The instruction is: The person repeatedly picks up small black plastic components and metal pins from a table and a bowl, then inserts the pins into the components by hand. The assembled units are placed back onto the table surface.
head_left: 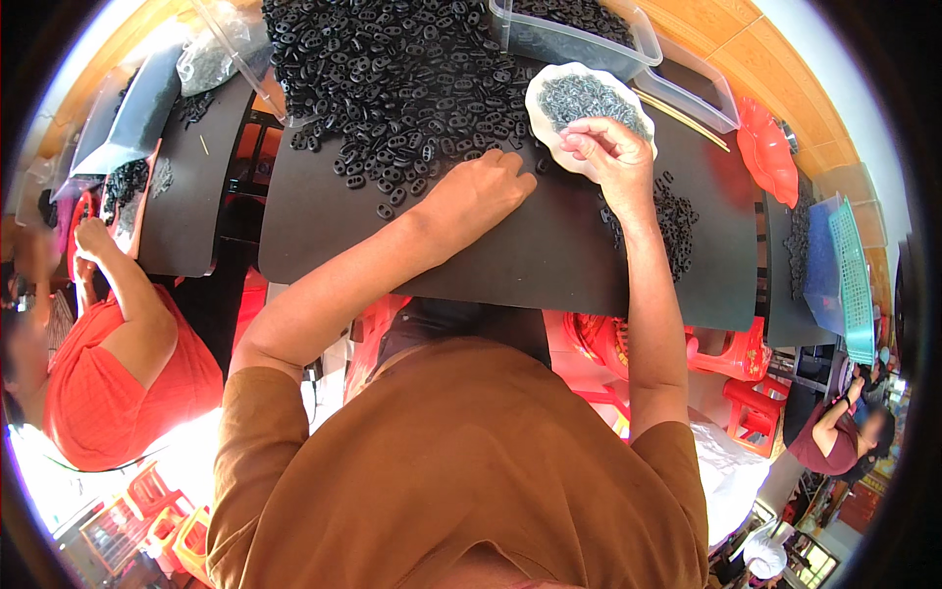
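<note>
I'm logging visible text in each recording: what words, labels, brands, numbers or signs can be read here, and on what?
Readable text: none.
Black pieces, white scalloped dish, brown shirt: no lettering I can make out.
Red item under the table edge: yellowish marks, too small and blurred to tell whether they are writing.
Background at far right: too small and blurred to read.

Brown Shirt [461, 452], Short Sleeves [257, 412]

The shirt is plain and loose, its sleeves ending near the elbows and its neckline [487, 543] curved. Dark cloth [471, 322] shows at the lap. The left hand [481, 196] and right hand [613, 155] are bare.
</note>
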### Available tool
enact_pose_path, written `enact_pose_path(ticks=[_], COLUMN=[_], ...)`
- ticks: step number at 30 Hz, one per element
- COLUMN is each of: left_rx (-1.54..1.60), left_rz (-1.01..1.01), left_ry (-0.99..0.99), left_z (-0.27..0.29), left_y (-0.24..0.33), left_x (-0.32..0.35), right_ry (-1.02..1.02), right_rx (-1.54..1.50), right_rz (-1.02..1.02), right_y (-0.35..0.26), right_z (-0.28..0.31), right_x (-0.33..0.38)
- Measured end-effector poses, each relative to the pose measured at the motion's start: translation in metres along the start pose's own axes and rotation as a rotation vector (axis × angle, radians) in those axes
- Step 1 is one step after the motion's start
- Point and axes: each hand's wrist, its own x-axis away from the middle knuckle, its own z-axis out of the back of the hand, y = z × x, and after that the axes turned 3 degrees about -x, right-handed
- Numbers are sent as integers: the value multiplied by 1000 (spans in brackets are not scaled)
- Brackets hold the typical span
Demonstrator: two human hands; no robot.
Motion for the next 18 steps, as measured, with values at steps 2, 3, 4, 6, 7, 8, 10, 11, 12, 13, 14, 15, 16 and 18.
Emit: enact_pose_path(ticks=[2,3,4,6,7,8,10,11,12,13,14,15,16,18], left_rx=[51,75,100,152,132,148,181,243,305,367,411,455,498,427], left_rz=[-5,-8,-14,-25,-11,-3,10,16,21,26,104,180,256,205], left_ry=[1,-1,6,17,-36,-26,-7,83,172,261,270,280,288,225], left_z=[0,1,3,6,10,10,8,4,1,-1,-2,2,6,8], left_y=[-1,-3,-3,4,9,11,12,9,5,2,0,-1,-2,-2], left_x=[3,5,7,11,16,20,29,33,35,38,41,41,41,41], right_ry=[-5,-3,-1,6,13,20,26,31,37,52,55,59,63,88], right_rx=[-48,-51,-55,-45,-31,-16,-17,-27,-37,-49,-35,-18,-2,9], right_rz=[-8,-7,-5,2,8,14,30,18,6,-34,-17,0,18,32], right_y=[-3,-3,-2,-1,0,0,4,4,4,3,2,0,0,1], right_z=[-6,-8,-9,-9,-8,-7,-5,-4,-4,-5,-5,-4,-3,-2], right_x=[2,2,3,4,4,4,4,4,4,4,4,3,3,3])
